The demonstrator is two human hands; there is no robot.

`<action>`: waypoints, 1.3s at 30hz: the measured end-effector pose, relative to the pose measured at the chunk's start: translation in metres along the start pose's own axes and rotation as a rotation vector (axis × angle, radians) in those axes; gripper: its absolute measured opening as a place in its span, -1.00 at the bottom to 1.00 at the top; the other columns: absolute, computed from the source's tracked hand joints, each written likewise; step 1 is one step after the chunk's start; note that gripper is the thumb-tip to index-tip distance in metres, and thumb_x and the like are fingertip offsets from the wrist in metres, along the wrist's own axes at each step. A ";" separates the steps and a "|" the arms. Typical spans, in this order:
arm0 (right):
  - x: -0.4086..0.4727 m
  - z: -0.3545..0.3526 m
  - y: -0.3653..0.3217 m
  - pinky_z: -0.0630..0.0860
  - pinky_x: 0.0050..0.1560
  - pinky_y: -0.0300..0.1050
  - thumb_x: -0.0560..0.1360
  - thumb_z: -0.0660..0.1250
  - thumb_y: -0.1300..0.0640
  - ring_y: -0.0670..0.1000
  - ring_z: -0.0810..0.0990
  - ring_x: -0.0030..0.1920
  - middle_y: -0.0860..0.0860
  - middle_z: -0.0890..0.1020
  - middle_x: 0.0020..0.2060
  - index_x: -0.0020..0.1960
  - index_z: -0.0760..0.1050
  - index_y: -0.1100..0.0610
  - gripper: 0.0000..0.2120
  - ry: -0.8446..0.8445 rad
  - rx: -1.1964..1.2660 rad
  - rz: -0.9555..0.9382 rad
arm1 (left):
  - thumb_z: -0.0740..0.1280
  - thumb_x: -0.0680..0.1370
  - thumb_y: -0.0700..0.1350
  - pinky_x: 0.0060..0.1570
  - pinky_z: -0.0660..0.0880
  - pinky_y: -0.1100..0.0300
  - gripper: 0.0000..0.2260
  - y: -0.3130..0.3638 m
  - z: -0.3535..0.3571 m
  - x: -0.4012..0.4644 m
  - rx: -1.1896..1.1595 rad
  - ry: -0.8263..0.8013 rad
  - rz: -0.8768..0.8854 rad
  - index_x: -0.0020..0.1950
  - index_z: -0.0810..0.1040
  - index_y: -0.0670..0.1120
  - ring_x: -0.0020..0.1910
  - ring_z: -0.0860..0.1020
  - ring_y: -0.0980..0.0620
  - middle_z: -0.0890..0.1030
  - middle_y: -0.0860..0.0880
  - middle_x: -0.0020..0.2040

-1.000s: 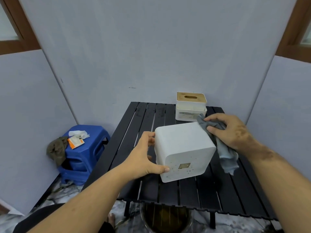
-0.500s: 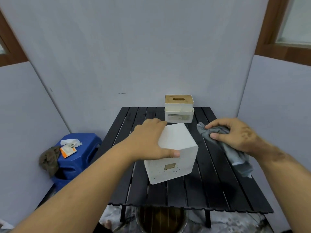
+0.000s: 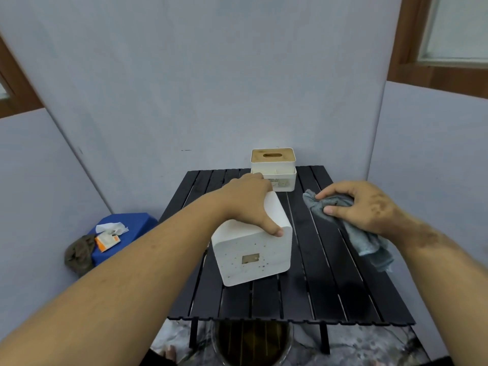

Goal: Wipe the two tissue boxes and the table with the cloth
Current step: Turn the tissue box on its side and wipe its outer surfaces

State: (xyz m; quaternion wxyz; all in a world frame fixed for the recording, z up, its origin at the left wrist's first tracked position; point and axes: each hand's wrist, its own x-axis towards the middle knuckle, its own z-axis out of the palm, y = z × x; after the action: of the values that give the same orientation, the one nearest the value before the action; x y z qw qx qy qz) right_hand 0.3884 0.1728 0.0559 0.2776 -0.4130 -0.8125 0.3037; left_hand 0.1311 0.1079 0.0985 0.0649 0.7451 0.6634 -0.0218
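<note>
On table [image 3: 330, 286], left hand [image 3: 248, 202] still grips white box [image 3: 253, 254]; right hand [image 3: 361, 207] keeps clutching cloth [image 3: 369, 244].

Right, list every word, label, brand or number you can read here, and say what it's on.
None can be read.
Label on the near white tissue box: no legible text.
Sticker on the far tissue box: too small and blurred.
Orange packet on the blue stool: print too small.
</note>
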 end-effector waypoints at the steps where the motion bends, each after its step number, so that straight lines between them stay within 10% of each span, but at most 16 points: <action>1: 0.000 0.001 0.000 0.52 0.03 -0.29 0.42 0.53 0.17 -0.17 0.66 -0.06 -0.18 0.71 -0.12 -0.05 0.66 -0.17 -0.75 0.000 -0.004 -0.003 | 0.57 0.29 0.38 0.33 0.46 -0.08 -0.14 -0.001 -0.002 -0.002 -0.028 0.007 0.002 0.45 0.42 0.00 0.29 0.43 -0.01 0.46 0.04 0.30; 18: 0.001 0.024 -0.034 0.45 0.02 -0.37 0.44 0.50 0.20 -0.32 0.61 -0.06 -0.34 0.68 -0.12 -0.02 0.66 -0.19 -0.72 0.016 0.058 -0.043 | 0.66 0.22 0.15 0.39 0.52 -0.01 -0.15 -0.120 0.060 -0.112 -0.849 0.356 -0.091 0.45 0.40 0.15 0.38 0.52 0.07 0.55 0.11 0.36; 34: 0.013 0.087 -0.091 0.42 0.23 -0.40 0.37 0.54 0.30 -0.27 0.55 0.13 -0.31 0.66 0.01 0.00 0.68 -0.20 -0.59 -0.125 0.008 -0.351 | 0.62 0.24 0.11 0.28 0.51 0.27 -0.20 -0.131 0.100 -0.112 -0.950 0.323 -0.027 0.41 0.35 0.20 0.39 0.48 0.18 0.51 0.25 0.34; 39: 0.010 0.145 -0.143 0.39 0.08 -0.08 0.53 0.38 0.13 0.00 0.39 0.02 -0.17 0.63 0.10 0.22 0.60 -0.12 -0.70 -0.192 -0.288 -0.545 | 0.63 0.22 0.05 0.31 0.50 0.18 -0.22 -0.116 0.106 -0.106 -0.940 0.419 -0.011 0.37 0.38 0.17 0.28 0.58 0.12 0.57 0.22 0.25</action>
State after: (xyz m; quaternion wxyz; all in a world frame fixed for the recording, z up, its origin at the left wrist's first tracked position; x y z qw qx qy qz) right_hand 0.2098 0.0747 0.0649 0.2093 -0.1846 -0.9504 0.1377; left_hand 0.0093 0.0032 -0.0023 0.2586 0.6204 0.6041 0.4282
